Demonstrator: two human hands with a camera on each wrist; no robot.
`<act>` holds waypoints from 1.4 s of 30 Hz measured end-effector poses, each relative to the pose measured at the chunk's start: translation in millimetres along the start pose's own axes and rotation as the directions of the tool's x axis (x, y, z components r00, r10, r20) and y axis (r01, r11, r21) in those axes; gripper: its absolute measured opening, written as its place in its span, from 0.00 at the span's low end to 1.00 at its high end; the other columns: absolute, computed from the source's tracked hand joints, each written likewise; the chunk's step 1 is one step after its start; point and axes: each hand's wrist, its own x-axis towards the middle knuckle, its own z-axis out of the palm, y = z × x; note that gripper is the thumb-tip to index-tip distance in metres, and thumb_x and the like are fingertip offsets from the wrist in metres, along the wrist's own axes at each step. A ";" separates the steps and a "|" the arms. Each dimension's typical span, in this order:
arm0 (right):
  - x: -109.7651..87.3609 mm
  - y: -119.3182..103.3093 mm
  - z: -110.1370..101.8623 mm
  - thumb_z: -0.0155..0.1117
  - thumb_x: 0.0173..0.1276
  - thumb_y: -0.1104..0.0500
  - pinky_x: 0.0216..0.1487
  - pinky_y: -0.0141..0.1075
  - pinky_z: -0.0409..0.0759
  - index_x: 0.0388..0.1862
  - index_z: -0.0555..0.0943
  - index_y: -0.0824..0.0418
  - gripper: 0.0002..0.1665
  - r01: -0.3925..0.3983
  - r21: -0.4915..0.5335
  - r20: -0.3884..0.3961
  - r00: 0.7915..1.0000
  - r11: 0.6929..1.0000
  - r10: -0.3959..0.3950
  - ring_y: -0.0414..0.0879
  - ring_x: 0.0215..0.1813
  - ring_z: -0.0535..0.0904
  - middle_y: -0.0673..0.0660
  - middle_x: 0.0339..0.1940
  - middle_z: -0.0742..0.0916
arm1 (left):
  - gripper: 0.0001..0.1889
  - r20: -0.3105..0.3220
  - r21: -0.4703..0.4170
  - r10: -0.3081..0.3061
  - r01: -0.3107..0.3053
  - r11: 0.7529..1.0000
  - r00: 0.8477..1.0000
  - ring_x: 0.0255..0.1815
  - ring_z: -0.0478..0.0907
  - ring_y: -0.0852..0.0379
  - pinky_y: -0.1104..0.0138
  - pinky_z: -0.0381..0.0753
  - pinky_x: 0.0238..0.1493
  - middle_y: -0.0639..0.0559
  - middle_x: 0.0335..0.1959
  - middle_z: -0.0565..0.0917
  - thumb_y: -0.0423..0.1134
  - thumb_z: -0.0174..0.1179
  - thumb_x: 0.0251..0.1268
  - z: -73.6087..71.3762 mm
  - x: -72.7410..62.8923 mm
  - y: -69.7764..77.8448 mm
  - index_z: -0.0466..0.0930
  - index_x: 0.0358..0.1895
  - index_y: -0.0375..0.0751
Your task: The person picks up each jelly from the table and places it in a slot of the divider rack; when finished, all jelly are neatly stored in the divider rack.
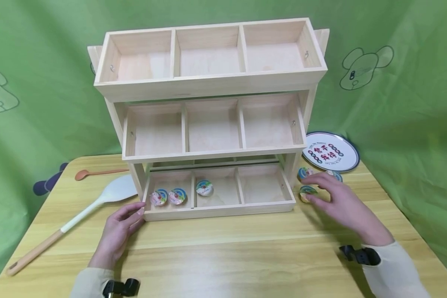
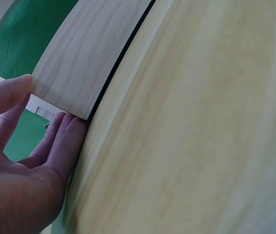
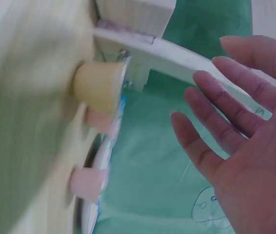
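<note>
My left hand (image 1: pixel 121 229) holds the left front corner of the bottom wooden drawer (image 1: pixel 219 212), thumb at its upper edge and fingertips at its lower edge in the left wrist view. Two small jelly cups (image 1: pixel 158 198) lie in that drawer's left compartment, and one jelly cup (image 1: pixel 204 188) is in its middle compartment. At the right, my right hand (image 1: pixel 339 203) hovers beside several more jelly cups (image 1: pixel 307 192) on the table, fingers spread and apart from them. A yellow cup (image 3: pixel 99 87) and two pink cups (image 3: pixel 88 184) show in the right wrist view.
The wooden rack's top drawer (image 1: pixel 208 87) and middle drawer (image 1: pixel 216 154) rise above the bottom one. A white plate (image 1: pixel 335 150) is behind the right-hand cups. A white spatula (image 1: pixel 85 213) and a small wooden spoon (image 1: pixel 100 172) lie at the left. Green cloth (image 1: pixel 406 103) hangs behind.
</note>
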 end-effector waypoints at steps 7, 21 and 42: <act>-1.7 17.4 2.6 0.70 0.64 0.62 0.61 0.72 0.63 0.60 0.76 0.64 0.26 -0.056 -0.060 0.063 0.996 0.997 0.060 0.71 0.64 0.66 0.67 0.62 0.76 | 0.11 -0.003 -0.005 -0.001 0.001 1.000 1.000 0.52 0.78 0.56 0.64 0.80 0.58 0.53 0.49 0.78 0.28 0.61 0.66 0.5 0.0 0.3 0.83 0.50 0.38; 2.3 30.6 17.2 0.70 0.61 0.63 0.62 0.70 0.64 0.61 0.76 0.69 0.29 -0.068 -0.191 0.129 0.987 0.979 0.094 0.71 0.62 0.68 0.71 0.62 0.74 | 0.12 0.002 -0.007 0.010 -0.010 1.000 1.000 0.51 0.78 0.57 0.64 0.80 0.58 0.53 0.49 0.78 0.28 0.60 0.66 1.6 -0.1 0.3 0.83 0.51 0.37; 0.0 23.4 5.2 0.71 0.61 0.62 0.57 0.71 0.69 0.63 0.75 0.67 0.31 -0.140 -0.183 0.151 0.974 0.973 0.168 0.72 0.59 0.70 0.68 0.59 0.74 | 0.11 -0.007 -0.001 -0.001 0.001 1.000 1.000 0.51 0.79 0.58 0.64 0.80 0.58 0.53 0.49 0.78 0.28 0.61 0.66 1.1 -0.9 1.3 0.84 0.49 0.41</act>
